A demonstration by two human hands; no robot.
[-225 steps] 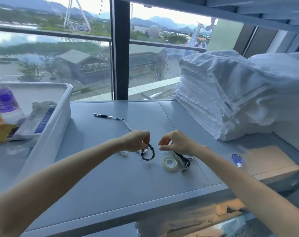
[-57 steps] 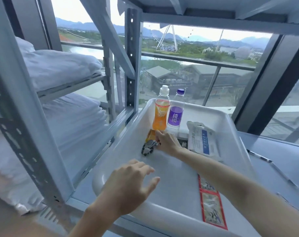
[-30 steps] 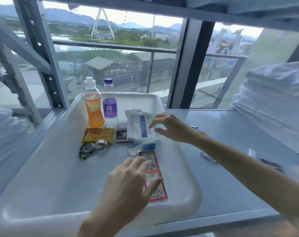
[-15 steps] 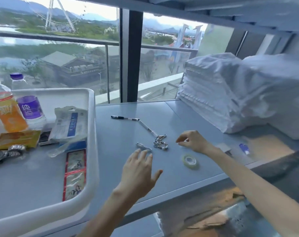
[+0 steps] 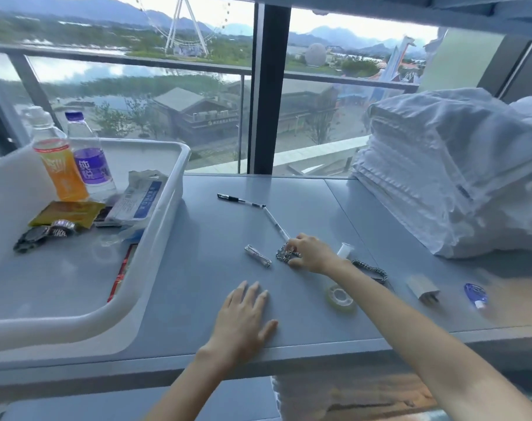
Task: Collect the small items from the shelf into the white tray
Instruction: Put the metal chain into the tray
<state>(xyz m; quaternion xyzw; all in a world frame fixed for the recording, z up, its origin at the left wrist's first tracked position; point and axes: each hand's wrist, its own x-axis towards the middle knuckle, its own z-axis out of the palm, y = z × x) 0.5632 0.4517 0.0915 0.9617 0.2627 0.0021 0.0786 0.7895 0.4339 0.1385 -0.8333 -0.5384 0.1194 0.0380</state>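
The white tray (image 5: 155, 268) sits on the left of the grey shelf (image 5: 216, 226) and holds two bottles, a yellow packet, a watch (image 5: 46, 233) and paper packs. My right hand (image 5: 312, 253) pinches a silver chain (image 5: 284, 253) lying mid-shelf. My left hand (image 5: 243, 320) rests flat on the shelf near the front edge, fingers spread, holding nothing. Loose on the shelf lie a small metal clip (image 5: 257, 255), a pen (image 5: 240, 200), a thin white stick (image 5: 275, 223), a tape roll (image 5: 340, 297), a second chain (image 5: 371, 270), a beige plug (image 5: 423, 288) and a blue correction tape (image 5: 475, 294).
A tall stack of folded white towels (image 5: 447, 174) fills the right back of the shelf. A dark window post (image 5: 267, 86) stands behind the shelf. More linen shows on the level below.
My right hand moved left onto the silver chain and closed its fingers on it. My left hand came down flat on the shelf. The view swung back from the tray to the shelf.
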